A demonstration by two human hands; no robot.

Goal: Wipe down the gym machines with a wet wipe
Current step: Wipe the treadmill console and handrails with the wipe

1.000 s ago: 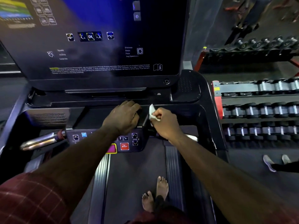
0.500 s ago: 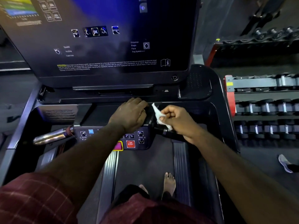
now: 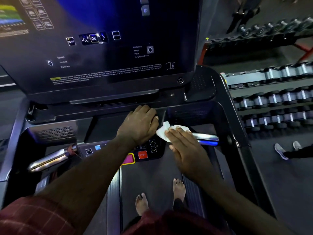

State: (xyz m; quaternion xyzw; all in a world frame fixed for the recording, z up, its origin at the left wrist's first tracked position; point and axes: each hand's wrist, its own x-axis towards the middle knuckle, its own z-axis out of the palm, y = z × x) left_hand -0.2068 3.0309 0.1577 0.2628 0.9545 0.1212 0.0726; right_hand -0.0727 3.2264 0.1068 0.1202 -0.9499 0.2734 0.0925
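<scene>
Wet wipe [image 3: 163,131] lies lengthwise along the sideways chrome handlebar [image 3: 205,137], right hand [image 3: 187,150] pressing it with straight fingers [image 3: 176,135]; left of the handlebar, left hand [image 3: 139,125] grips the console [image 3: 108,121]

Glossy black plastic console [image 3: 101,78]; shiny chrome handlebar [image 3: 50,160]; soft white wipe [image 3: 163,132].

Right hand [image 3: 188,150] flat on wipe [image 3: 163,131], left hand [image 3: 138,124] gripping treadmill console [image 3: 94,114]

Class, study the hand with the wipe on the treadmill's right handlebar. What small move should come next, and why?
Probably slide the right hand and wipe rightward along the chrome handlebar. The flat fingers press the wipe at the bar's inner end, while the bar beyond lies uncovered; the left hand grips the console.
</scene>
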